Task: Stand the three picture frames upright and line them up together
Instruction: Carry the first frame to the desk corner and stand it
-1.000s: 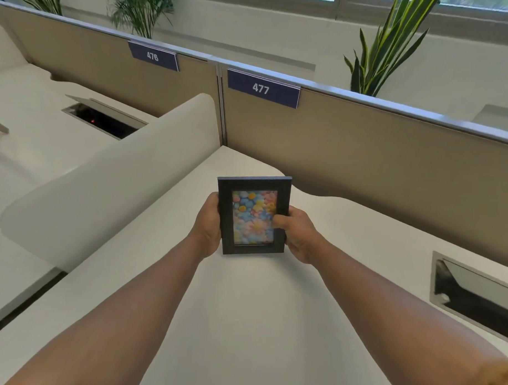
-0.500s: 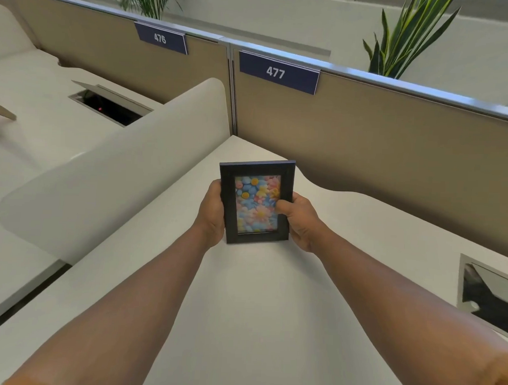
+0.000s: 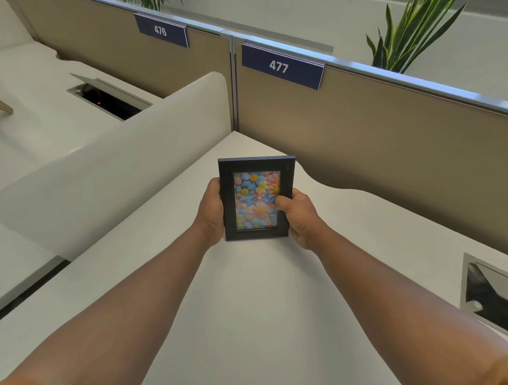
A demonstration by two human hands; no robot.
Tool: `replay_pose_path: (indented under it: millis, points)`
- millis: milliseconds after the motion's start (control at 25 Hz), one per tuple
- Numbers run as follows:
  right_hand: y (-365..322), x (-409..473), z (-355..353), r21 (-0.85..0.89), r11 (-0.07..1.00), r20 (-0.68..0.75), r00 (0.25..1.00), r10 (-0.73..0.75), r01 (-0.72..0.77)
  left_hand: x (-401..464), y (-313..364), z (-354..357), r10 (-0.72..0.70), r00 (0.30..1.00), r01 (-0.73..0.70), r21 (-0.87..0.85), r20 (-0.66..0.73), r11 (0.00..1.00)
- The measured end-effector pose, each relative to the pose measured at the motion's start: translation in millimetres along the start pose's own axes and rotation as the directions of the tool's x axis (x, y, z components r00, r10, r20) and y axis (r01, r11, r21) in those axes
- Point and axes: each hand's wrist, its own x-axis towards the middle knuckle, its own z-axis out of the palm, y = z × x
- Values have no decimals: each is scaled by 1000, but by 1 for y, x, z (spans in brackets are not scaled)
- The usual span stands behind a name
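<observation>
Holding the picture frame (image 3: pixel 255 198) with both hands, the person keeps it upright over the white bench (image 3: pixel 257 307). Compared with a second ago, the frame sits a bit higher and farther out in the view, closer to the brown wall (image 3: pixel 392 157) at the back. The grip looks the same as before. I think this means the frame is being carried to its spot and is about to be put down standing up. I cannot tell if its bottom edge touches the bench yet.

The left hand (image 3: pixel 212 211) is closed on the left side of the frame. The right hand (image 3: pixel 299 215) is closed on the right side, with its thumb (image 3: pixel 281 205) pressed on the front, over the flower picture. So the frame is right between the two hands, and both touch it. Its front faces the person.

Only this one frame shows. The other two frames are not in view, so I think most of the job is still to do.
</observation>
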Motion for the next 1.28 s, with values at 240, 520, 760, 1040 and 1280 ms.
replay_pose_path:
  millis: [240,520,760,1040,1280]
  points:
    - [-1,0,1,-15,1000,-12,1000,1,-1,-1,-2,0,-10,1000,10,-10,3,1000]
    - [0,-3,4,-8,1000,-6,1000,3,-3,-4,-2,-2,-7,1000,7,-31,0,1000]
    - [7,-3,0,-52,998,27,999,-29,31,-6,-11,-3,-34,990,31,-21,-133,999]
    - [69,-63,-19,-370,921,-325,913,-248,118,-72,-87,-13,447,807,-159,587,-386,794]
    - [144,-184,-13,-883,468,-132,935,-329,40,-176,-152,-1,390,896,-336,898,212,284]
